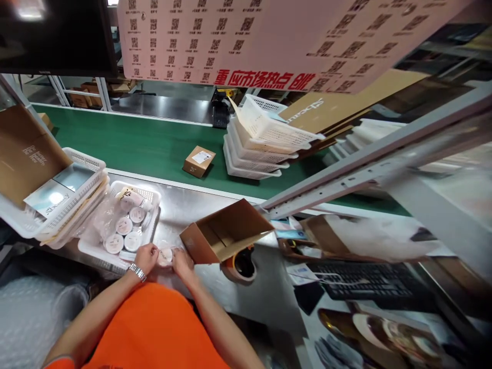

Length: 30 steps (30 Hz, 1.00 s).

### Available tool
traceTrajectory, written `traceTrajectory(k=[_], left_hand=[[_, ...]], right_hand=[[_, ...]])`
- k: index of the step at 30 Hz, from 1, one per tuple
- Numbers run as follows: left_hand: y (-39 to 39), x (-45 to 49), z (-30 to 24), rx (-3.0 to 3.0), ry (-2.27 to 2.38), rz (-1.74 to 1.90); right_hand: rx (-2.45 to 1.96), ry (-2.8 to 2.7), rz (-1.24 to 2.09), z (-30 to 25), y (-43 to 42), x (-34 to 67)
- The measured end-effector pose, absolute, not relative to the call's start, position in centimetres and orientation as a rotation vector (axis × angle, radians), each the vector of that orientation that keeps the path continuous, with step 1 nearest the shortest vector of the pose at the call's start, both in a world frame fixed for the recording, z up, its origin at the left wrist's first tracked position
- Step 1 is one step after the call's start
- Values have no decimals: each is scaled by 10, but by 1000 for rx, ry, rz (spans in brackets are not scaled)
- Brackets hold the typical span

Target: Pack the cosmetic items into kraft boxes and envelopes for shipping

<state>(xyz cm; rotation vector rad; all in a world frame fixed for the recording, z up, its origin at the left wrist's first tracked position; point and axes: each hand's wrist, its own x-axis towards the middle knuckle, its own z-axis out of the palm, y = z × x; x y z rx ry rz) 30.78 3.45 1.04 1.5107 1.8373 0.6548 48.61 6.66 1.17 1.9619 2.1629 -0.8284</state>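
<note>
Pinching a small labelled packet [165, 257] from opposite sides, fingers of left hand [146, 259] and right hand [183, 263]; open carton [200, 245] just beside the right.

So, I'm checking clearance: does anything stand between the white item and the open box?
Yes: the right hand, at the right edge of the white item, is between it and the open box.

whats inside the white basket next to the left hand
The basket holds several round white-topped containers and, at its left, crumpled clear plastic. Whatever lies beneath them is covered, so I can't tell whether there's another layer.
</note>
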Motion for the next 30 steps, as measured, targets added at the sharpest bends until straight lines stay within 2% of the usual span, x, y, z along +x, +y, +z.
traceTrajectory(k=[12, 20, 30], left_hand=[[42, 300, 31, 1580, 1788, 670], [41, 294, 44, 1662, 1791, 281], [67, 296, 51, 1726, 1881, 135]], right_hand=[[1749, 2238, -727, 66, 85, 490], [1641, 2333, -697, 76, 92, 484], [1589, 2504, -703, 100, 119, 470]])
